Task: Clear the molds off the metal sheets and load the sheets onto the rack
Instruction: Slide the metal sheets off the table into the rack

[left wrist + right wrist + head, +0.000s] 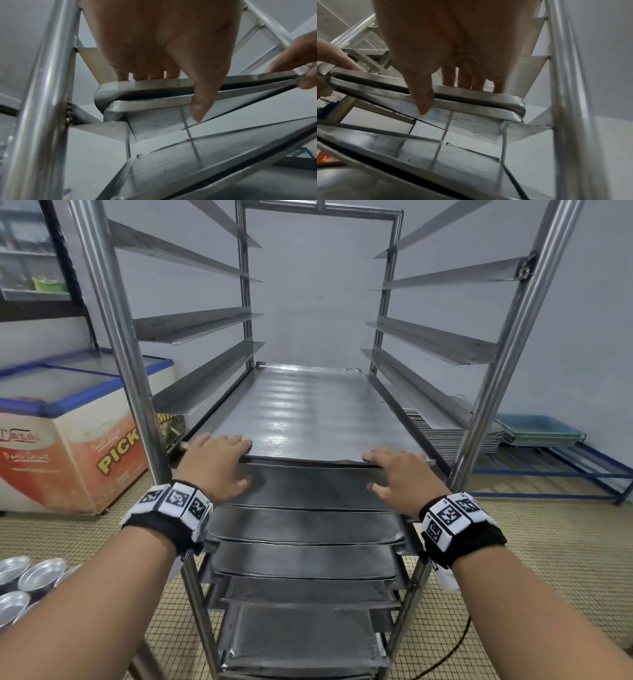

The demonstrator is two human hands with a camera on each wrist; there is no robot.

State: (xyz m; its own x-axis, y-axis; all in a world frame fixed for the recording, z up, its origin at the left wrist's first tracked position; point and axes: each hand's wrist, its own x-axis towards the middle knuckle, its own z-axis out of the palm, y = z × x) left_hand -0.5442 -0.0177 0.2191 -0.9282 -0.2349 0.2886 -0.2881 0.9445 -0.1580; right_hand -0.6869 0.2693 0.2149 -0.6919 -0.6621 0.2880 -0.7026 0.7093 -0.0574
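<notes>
A bare metal sheet [308,412] lies on the rails of the steel rack [113,302], above several other loaded sheets [308,525]. My left hand [219,463] rests on its near left corner, and my right hand [394,474] on the near right. Both lay straight fingers flat on top of the sheet, with the thumbs stretched out below its edge. In the left wrist view the left hand [163,40] reaches over the sheet's rim [154,82]. In the right wrist view the right hand [453,33] does the same over the rim [488,94]. Round metal molds [37,577] sit at lower left.
Several empty rail pairs remain higher in the rack. A chest freezer [68,422] stands to the left. Behind the rack on the right lie a stack of sheets [479,436], a blue tray [541,428] and a low blue frame [565,470]. The floor is tiled.
</notes>
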